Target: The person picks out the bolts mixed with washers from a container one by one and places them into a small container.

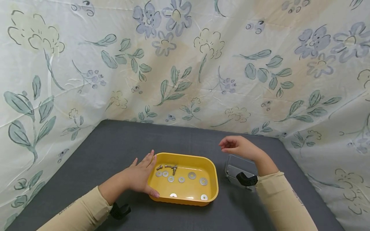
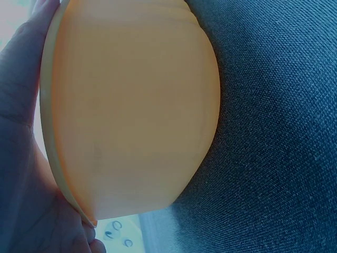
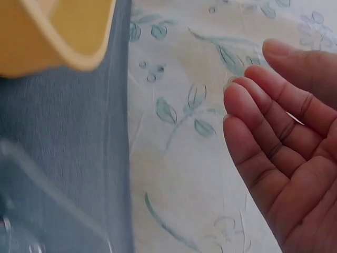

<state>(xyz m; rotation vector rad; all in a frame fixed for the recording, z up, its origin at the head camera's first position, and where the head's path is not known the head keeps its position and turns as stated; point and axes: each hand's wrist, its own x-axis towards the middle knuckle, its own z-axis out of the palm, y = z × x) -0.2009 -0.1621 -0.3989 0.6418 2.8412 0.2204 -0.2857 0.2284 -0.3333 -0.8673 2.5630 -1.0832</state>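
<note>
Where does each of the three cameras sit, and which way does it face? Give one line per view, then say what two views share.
Head: worn high, looking forward and down at the yellow tray on the grey table; both forearms, the left hand and the right hand show.
Left wrist: beside the tray's outer wall, looking along the table; palm and fingers show.
Right wrist: looks past the open palm toward the floral cloth.
Shared: all views show the yellow tray.

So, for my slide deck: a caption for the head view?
Left hand steadies a yellow tray of washers; right hand hovers empty.
</note>
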